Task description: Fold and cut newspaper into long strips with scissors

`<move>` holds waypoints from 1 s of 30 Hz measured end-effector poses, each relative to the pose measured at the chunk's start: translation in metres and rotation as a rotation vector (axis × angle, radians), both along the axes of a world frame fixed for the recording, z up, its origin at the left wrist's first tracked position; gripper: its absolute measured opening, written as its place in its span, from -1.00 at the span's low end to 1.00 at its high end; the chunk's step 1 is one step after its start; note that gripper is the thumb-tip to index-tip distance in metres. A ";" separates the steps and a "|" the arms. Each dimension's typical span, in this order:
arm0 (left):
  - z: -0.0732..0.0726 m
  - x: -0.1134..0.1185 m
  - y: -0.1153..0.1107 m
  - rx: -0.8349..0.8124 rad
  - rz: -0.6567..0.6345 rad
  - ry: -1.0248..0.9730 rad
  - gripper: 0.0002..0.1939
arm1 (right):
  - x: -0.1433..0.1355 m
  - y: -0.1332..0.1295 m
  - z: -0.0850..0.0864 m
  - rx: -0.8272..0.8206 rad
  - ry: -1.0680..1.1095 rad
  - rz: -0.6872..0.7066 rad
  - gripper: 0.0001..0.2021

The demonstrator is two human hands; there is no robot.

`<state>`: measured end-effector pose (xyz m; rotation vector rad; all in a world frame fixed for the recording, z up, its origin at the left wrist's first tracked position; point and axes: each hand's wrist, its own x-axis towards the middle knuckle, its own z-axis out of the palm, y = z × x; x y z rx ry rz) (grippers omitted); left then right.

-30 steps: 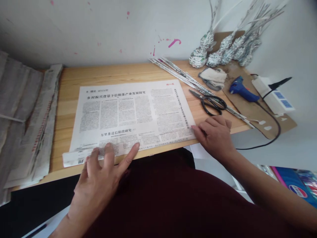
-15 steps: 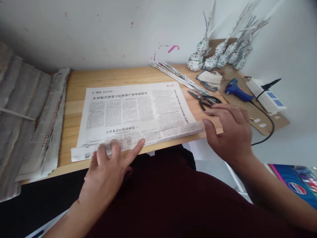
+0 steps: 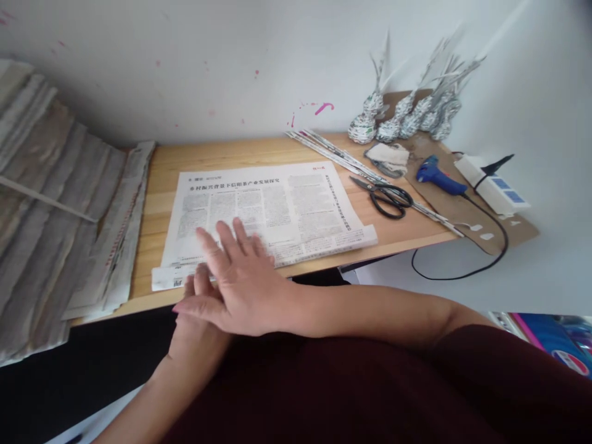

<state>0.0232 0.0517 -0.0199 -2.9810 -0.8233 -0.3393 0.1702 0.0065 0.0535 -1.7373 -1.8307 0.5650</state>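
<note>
A newspaper sheet lies flat on the wooden table, its near edge folded over in a narrow strip. My left hand rests at the left part of that strip, mostly covered by my right hand; the fingertips that show touch the paper. Crossing over it, my right hand has its fingers spread above the sheet, slightly blurred, with nothing held. Black-handled scissors lie right of the sheet, beside long thin paper rolls.
Stacked newspapers stand at the left. Gourd-shaped woven paper pieces stand at the back right. A blue glue gun, its black cable, a white power strip, a cloth and cardboard occupy the right side.
My right hand has moved left from beside the scissors and now lies across my left hand. The scissors are more fully visible. The camera view has shifted a little.
</note>
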 end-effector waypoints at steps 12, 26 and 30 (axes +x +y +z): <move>0.034 0.011 -0.009 0.345 0.020 0.218 -0.60 | 0.022 -0.015 -0.009 -0.099 0.020 -0.096 0.04; 0.035 0.012 -0.010 0.272 0.009 0.139 -0.15 | 0.046 -0.040 -0.012 -0.232 -0.212 -0.189 0.07; 0.036 0.013 -0.009 0.346 0.011 0.193 -0.15 | 0.053 -0.049 -0.016 -0.233 -0.291 -0.206 0.07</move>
